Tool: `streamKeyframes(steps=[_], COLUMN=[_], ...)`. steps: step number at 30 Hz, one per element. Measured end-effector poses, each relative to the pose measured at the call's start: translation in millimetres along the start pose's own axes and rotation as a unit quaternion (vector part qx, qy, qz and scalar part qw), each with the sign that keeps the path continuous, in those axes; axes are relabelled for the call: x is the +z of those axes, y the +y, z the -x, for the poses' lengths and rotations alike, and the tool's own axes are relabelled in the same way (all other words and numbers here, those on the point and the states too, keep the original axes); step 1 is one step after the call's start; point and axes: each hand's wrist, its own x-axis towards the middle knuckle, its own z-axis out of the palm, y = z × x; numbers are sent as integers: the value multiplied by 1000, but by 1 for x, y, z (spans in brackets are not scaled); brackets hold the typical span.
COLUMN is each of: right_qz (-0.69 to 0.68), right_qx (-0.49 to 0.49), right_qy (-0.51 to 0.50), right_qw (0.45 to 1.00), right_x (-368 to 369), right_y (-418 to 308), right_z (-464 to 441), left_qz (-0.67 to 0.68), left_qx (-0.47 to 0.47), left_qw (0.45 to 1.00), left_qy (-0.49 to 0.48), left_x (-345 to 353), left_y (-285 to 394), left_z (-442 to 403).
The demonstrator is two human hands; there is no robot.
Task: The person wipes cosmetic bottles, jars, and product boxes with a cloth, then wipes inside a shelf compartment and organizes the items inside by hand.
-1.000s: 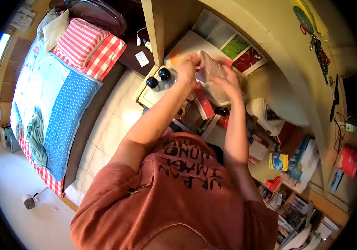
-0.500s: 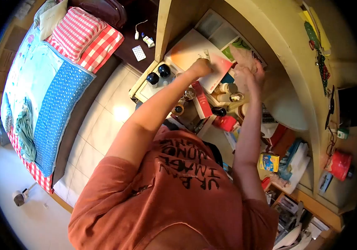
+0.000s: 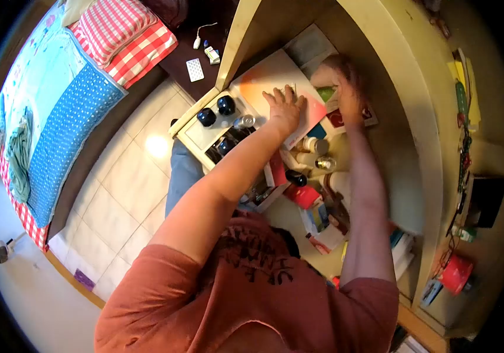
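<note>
My left hand (image 3: 285, 110) lies flat with fingers spread on a white, orange and pink box or board (image 3: 266, 76). My right hand (image 3: 351, 94), blurred by motion, is closed around a pale cloth (image 3: 324, 75) over the panel with green and red pictures (image 3: 335, 119). The cloth partly hides the panel. Beside the board stand bottles with round dark caps (image 3: 226, 105), a clear-capped bottle (image 3: 325, 163) and a white-lidded jar (image 3: 315, 145).
A red container (image 3: 304, 196) and a black-capped bottle (image 3: 295, 177) are near my body. A yellowish upright edge (image 3: 237, 44) rises behind the dark-capped bottles. A bed (image 3: 67, 117) is at the left, beyond the tiled floor (image 3: 111, 188). A curved wall edge (image 3: 408, 76) borders the right.
My left hand has left the cloth and now rests open on the board. My right hand has carried the cloth away to the right, over the picture panel. The view has shifted.
</note>
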Motion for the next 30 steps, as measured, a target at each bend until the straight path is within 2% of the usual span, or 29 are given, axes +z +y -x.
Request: streamKeyframes(steps=[3,5,6,7,8,9,12,14,15,17,19,23,25,26,28,30], right_qz=[142,148,94,43,71,72,128,219,215,205,212,121,163,165,177,195], right_qx=[-45,-88,-54,-19,-71,-77,-141,-194,-196,-105,-125,-85,-207,-205,-222,-199], right_qy=[-68,-61,-141,-222,-199,-205,-178,-99,-100,-150,-145,-150,-148,-145,-203,-203], right_qw=[986,983,984,974,975,973,965,951,951,961,958,978,953,954,937,939], right_x=[23,35,36,35,33,38,51,54,60,73,60,88,79,75,76,78], right_y=[2,10,12,17,19,24,32,24,18,3,-24,-33,-39,-37,-28,-15], right_z=[0,11,17,25,34,47,61,51,41,2,-51,-58,-38,-31,-25,-37], left_qz=[18,22,24,35,44,51,85,101,101,131,113,111,126,104,69,51], left_qx=[-36,-80,-67,-71,-82,-91,-99,-111,-115,-88,-95,-72,-66,-58,-44,-38], left_qw=[999,995,997,997,996,994,991,989,988,982,986,988,987,991,996,998], left_qy=[-4,-59,-19,-24,7,39,23,-7,-10,-101,-83,-80,-68,-55,-30,-12], left_x=[7,17,20,24,26,28,28,27,19,3,8,10,13,14,16,18], left_y=[0,-10,-11,-10,-11,-12,-16,-18,-20,-22,-24,-31,-34,-36,-40,-39], left_z=[-21,-26,-20,-21,-24,-27,-29,-36,-35,-30,-22,-28,-27,-24,-27,-23])
